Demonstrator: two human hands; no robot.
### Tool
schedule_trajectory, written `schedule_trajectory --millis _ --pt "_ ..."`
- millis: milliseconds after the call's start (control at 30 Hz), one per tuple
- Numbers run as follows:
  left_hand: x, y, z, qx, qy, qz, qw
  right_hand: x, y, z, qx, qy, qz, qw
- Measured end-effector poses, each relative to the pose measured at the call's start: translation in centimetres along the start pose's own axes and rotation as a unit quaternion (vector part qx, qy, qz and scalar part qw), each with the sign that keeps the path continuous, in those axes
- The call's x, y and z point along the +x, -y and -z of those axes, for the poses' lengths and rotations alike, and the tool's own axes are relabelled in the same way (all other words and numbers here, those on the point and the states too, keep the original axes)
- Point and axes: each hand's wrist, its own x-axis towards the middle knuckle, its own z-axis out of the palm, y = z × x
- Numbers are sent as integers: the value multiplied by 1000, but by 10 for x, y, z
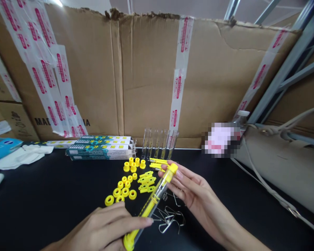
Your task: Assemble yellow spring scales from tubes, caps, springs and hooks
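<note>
Head view: left hand [102,226], right hand [193,188] hold yellow-capped clear tube [150,204].

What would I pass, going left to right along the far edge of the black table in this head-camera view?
Blue box, white cloth, stacked printed boxes, clear tubes, blurred pink item.

Black work table [42,209] backed by a large corrugated cardboard sheet [146,69], torn along its top edge, seams strapped with white red-printed packing tape [183,38]. Far left: blue box [2,148] on crumpled white cloth [23,157]. Right: grey metal rack uprights [277,73], beige fabric sack [282,167], pale cord [267,184], pixelated pink blur [221,139].
</note>
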Motion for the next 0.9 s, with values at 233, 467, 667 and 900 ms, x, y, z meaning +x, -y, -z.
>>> schedule_trajectory --millis 233,467,667,900 --pt "-3 4 -2 -97 11 60 993 3 -1 7 -12 -22 -6 1000" --pt "-2 6 -6 -136 -9 69 988 7 -7 13 -29 -48 -34 998" --pt "-2 5 -4 -177 27 143 974 11 -9 18 -29 -72 -44 996" --pt "-1 1 -1 -147 45 188 970 13 -8 20 -29 -78 -46 995"
